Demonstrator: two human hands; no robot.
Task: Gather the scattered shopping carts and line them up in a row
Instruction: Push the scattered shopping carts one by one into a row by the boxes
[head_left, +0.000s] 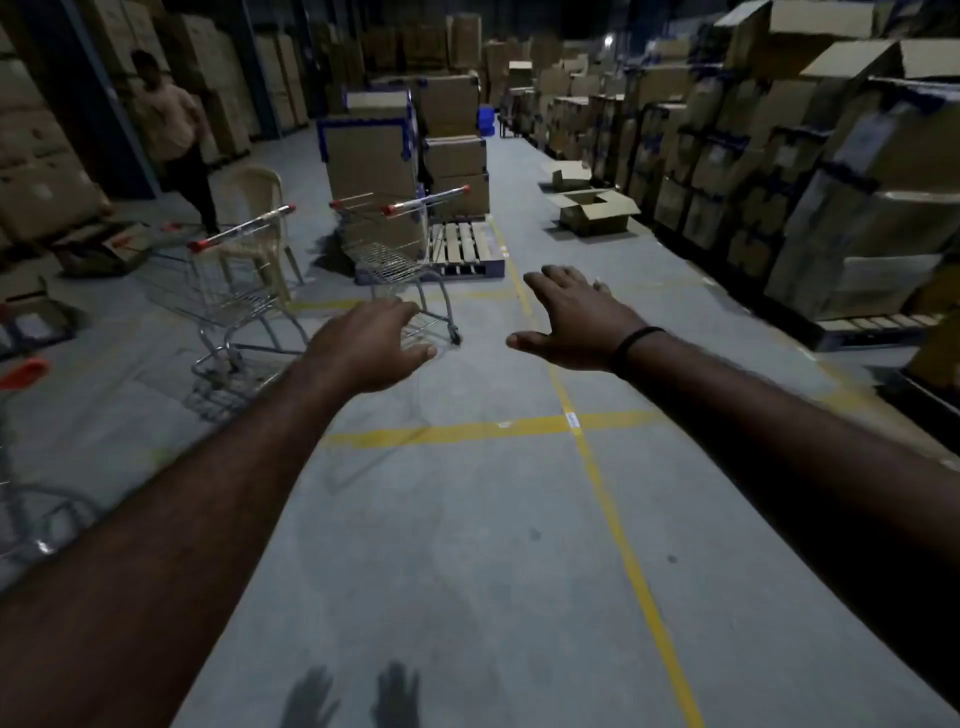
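Left grip (363, 345) and right grip (576, 322) are hovering mid-frame, released. Near cart (236, 296) and far cart (395, 260) are standing left of centre on grey floor (467, 545) with yellow lines (467, 430); boxes (779, 182) are lining the right. Third cart (23, 373) is being cropped at left edge.

The scene is viewed from a single wide-angle camera worn at head height, aimed forward and down along the aisle floor (467, 545), which is taken in from near to far. The left hand (363, 348) and right hand (576, 322) are framed near the centre, with stacked cartons (779, 182) along the right.
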